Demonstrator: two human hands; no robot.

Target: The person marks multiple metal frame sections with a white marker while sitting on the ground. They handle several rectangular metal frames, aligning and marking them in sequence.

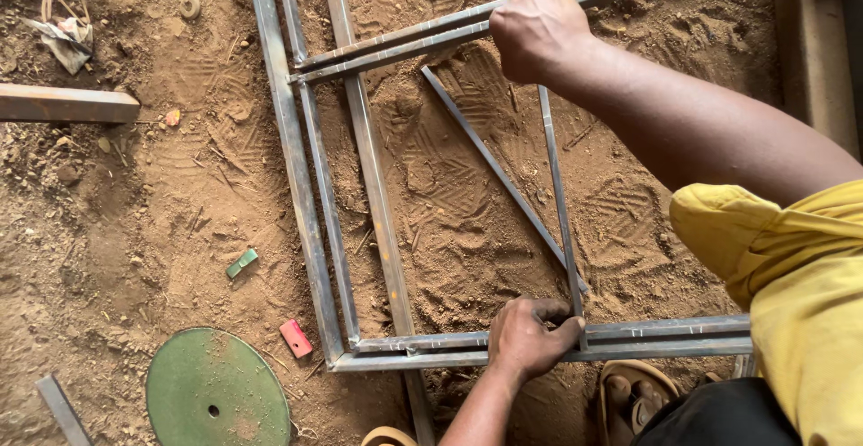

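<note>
The left hand [530, 338] is down low, fingers curled shut around the near end of a thin steel bar [559, 199], pinning it where it crosses the near rail [629, 338] of a welded frame, and that grip looks meant to keep the bar's foot from sliding on the rail. Follow the bar away from that hand and there's the right hand [539, 32], closed in a fist over the same bar where it meets the far rail [431, 37], arm stretched out long; two hands at two ends, which seems to hold the bar square across the opening. Just to the left of the left hand's knuckles a second slim bar [490, 163] runs off diagonally toward the far rail, lying loose on the dirt, its near end coming in close to the held bar. Further left of both hands stand the frame's side rails [301, 194], several long tubes laid side by side. Beyond those, on the sandy ground [162, 185], sit a small green block [241, 263], a red block [296, 338] and a round green disc [216, 392]. Below the left hand, a sandalled foot [634, 396] sits planted just behind the near rail.
</note>
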